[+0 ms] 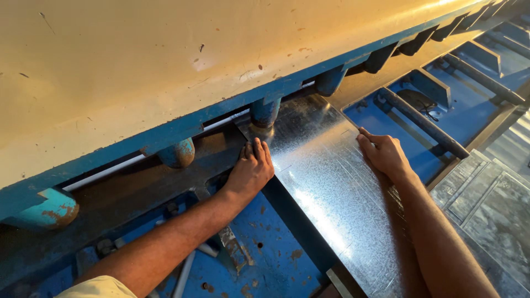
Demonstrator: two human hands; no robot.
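A long, shiny strip of galvanised sheet metal runs from the bottom centre of the frame up toward the middle, where its far end slides beneath the cream-coloured, paint-chipped upper body of a large shearing machine that fills the upper left. The left hand lies flat and open at the sheet's left edge, fingers together and pointing up toward the machine, palm partly on the dark steel bed beside the strip; it grips nothing but presses down and sideways, which seems meant to keep that edge from wandering. The right hand rests just as open on the opposite edge, right of centre, fingers spread along the rim and closed around nothing, so the strip sits pinned between the two palms and square to the blade line. A row of blue cylindrical hold-down feet hangs under the machine's blue lower rim; one of them stands directly above the sheet's far end, just beyond the left fingertips. To the right, in the upper right of the frame, the blue-painted table is divided by dark support bars into shallow rectangular recesses; the nearest holds only a dark tangle, perhaps wire, too small to identify. Grey sheets lie stacked at the lower right.
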